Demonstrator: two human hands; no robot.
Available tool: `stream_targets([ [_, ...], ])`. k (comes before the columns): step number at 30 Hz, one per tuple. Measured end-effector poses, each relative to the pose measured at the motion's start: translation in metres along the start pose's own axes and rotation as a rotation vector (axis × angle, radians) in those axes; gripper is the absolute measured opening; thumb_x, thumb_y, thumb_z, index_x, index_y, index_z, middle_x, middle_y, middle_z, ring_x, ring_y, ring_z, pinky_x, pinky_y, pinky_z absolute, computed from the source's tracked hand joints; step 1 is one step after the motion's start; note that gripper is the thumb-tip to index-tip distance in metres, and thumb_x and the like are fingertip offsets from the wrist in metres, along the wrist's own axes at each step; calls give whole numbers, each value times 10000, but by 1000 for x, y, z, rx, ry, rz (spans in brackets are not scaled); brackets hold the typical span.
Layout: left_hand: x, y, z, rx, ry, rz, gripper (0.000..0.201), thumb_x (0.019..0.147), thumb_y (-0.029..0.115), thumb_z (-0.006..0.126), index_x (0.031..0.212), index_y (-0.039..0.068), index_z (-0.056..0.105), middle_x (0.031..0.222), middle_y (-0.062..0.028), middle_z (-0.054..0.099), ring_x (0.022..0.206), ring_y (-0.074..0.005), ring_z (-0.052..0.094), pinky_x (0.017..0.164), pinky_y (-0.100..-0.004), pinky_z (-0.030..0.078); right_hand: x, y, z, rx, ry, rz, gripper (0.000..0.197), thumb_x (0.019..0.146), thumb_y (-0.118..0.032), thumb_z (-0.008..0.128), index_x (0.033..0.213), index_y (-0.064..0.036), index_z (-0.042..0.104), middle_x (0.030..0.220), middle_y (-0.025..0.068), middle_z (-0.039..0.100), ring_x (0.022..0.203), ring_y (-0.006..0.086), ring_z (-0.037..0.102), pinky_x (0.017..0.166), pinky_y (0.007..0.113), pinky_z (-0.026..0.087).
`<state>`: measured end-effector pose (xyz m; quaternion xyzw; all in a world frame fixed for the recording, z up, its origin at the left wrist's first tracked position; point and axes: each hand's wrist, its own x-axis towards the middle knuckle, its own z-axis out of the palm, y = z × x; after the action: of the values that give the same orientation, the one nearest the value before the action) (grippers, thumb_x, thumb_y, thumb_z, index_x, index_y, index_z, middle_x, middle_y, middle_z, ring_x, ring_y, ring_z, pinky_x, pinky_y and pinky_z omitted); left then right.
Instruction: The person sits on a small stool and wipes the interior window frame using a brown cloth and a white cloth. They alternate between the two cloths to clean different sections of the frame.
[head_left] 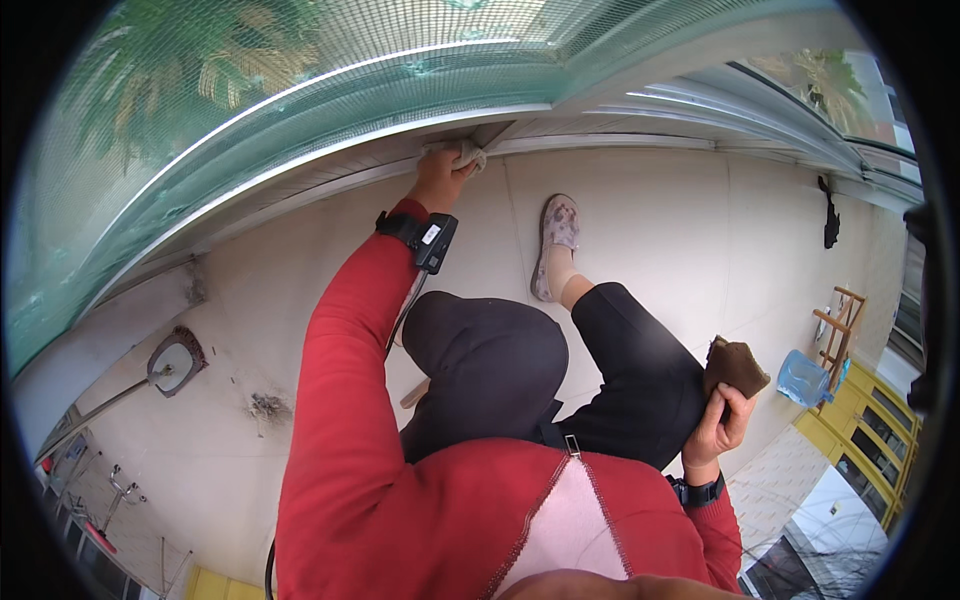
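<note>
My left hand (440,180) reaches far forward, its fingers closed on a crumpled greyish cloth (470,155). The cloth presses against the low sill (385,160) beneath the screened window. At my right side, beside my knee, my right hand (720,425) pinches a brown, flat, folded piece (736,366) that looks like a sponge or thick cloth; its exact kind is unclear. This brown piece is held up in the air, apart from the sill.
A mesh screen (300,110) runs along the far side. On the tiled floor lie a broom head (177,362) and a small debris pile (268,408) at left. To the right are a blue water container (802,378), a wooden rack (840,325) and yellow cabinets (870,425).
</note>
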<state>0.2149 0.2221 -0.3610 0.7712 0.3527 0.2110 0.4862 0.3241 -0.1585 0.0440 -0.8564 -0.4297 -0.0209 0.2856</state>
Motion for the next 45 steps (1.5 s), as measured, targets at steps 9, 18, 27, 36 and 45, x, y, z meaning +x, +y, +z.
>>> stream_targets([
  [9, 4, 166, -104, -1725, 85, -533, 373, 976, -61, 480, 1345, -54, 433, 1416, -178, 451, 1285, -356, 495, 1104, -538, 469, -2, -13, -1, -21, 88, -74, 182, 906, 87, 605, 1022, -46, 649, 1070, 123, 605, 980, 257, 602, 877, 324, 479],
  [18, -60, 115, -129, -1572, 142, -527, 373, 980, -33, 535, 1344, 33, 492, 1362, -129, 519, 1258, -299, 533, 1078, -531, 474, -3, -23, 1, -35, 118, -58, 151, 899, 73, 632, 995, -41, 659, 1016, 111, 599, 915, 254, 611, 800, 322, 493],
  [27, -9, 22, -74, -1386, 87, -765, 289, 992, 43, 538, 1275, -17, 536, 1319, -170, 557, 1207, -344, 563, 980, -518, 548, 11, -32, 8, -67, 74, -106, 155, 890, 76, 631, 988, -40, 661, 1018, 114, 603, 918, 255, 613, 804, 321, 492],
  [36, 12, 164, -97, -1768, 147, -624, 309, 1003, -14, 477, 1308, -62, 465, 1361, -200, 499, 1217, -361, 550, 1043, -519, 534, 9, -40, 10, -44, 70, -102, 147, 891, 72, 633, 982, -39, 663, 996, 108, 605, 910, 253, 607, 794, 316, 490],
  [45, -93, 95, -171, -1484, 298, -405, 505, 931, -54, 597, 1381, 93, 421, 1354, -113, 489, 1250, -300, 525, 1026, -578, 497, 6, -35, 11, -38, 83, -93, 149, 907, 66, 631, 999, -45, 668, 1013, 108, 608, 932, 251, 617, 813, 320, 505],
])
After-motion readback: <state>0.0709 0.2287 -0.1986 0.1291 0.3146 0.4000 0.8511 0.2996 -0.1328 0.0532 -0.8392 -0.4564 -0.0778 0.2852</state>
